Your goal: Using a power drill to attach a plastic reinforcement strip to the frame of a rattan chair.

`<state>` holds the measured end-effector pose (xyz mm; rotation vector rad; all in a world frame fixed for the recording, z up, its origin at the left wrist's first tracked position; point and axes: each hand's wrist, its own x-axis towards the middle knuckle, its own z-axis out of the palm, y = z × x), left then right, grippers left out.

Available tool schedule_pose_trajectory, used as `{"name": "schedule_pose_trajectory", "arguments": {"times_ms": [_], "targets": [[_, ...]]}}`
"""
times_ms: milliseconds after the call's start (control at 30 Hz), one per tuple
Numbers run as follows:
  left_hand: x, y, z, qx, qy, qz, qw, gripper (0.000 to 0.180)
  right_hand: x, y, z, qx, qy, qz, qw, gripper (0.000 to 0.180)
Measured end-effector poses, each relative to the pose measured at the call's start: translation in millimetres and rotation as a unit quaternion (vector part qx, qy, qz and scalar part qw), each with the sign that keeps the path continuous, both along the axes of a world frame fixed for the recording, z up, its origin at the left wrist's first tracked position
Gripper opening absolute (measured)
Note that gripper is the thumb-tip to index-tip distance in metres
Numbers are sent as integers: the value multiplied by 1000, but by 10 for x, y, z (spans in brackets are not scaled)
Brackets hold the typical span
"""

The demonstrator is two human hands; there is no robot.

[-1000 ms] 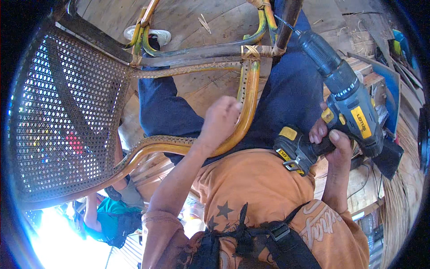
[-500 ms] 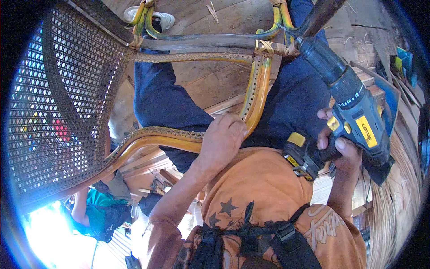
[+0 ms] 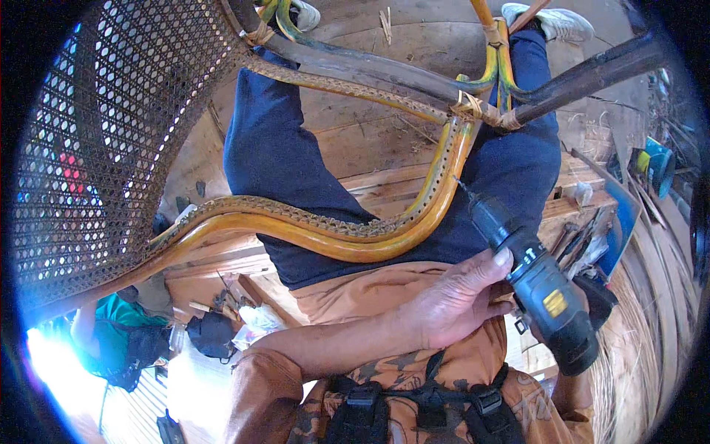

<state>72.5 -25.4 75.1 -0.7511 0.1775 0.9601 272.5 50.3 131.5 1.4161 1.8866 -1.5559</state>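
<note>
My left hand (image 3: 462,300) is at the side of a dark cordless drill (image 3: 547,296), its thumb against the body behind the chuck and its fingers curled below. Mostly hidden behind the drill, my right hand (image 3: 582,302) is at the handle, which the body covers. The thin drill bit points up and left, close to a curved yellow rattan pole (image 3: 370,250). A row of small holes runs along this pole's inner strip. The pole belongs to a chair frame lying across my legs, with a woven cane panel (image 3: 111,140) on the left.
Dark frame poles (image 3: 592,80) cross the top right. Tools and scraps (image 3: 584,240) lie right of my leg, beside bundled cane strips (image 3: 636,348). At lower left, a person in a green shirt (image 3: 122,325) is near a black bag (image 3: 211,334).
My left hand has let go of the curved pole and moved right to the drill. The drill has come lower and turned, its bit now nearer the pole. The chair frame has shifted and tilted.
</note>
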Motion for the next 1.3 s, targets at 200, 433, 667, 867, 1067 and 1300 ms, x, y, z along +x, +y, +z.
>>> {"name": "schedule_pose_trajectory", "arguments": {"times_ms": [200, 433, 667, 867, 1067, 1300], "targets": [[-45, 10, 32, -50, 48, -30, 997, 27, -273, 1, -7, -168, -90, -266, 945, 36], [-69, 6, 6, -100, -4, -38, 994, 27, -424, 219, 54, -163, -71, -175, 968, 36], [-65, -69, -12, -116, 4, -61, 991, 30, -447, 322, 74, -234, -81, -214, 945, 41], [-119, -86, -15, -128, -7, -55, 990, 31, -494, 407, 21, -210, -49, -119, 969, 45], [-141, -93, -45, -140, -30, -44, 989, 31, -703, 501, 75, -236, -62, -123, 962, 46], [-173, -100, -53, -144, -49, -5, 988, 32, -747, 538, 44, -246, -64, -117, 960, 46]]}}
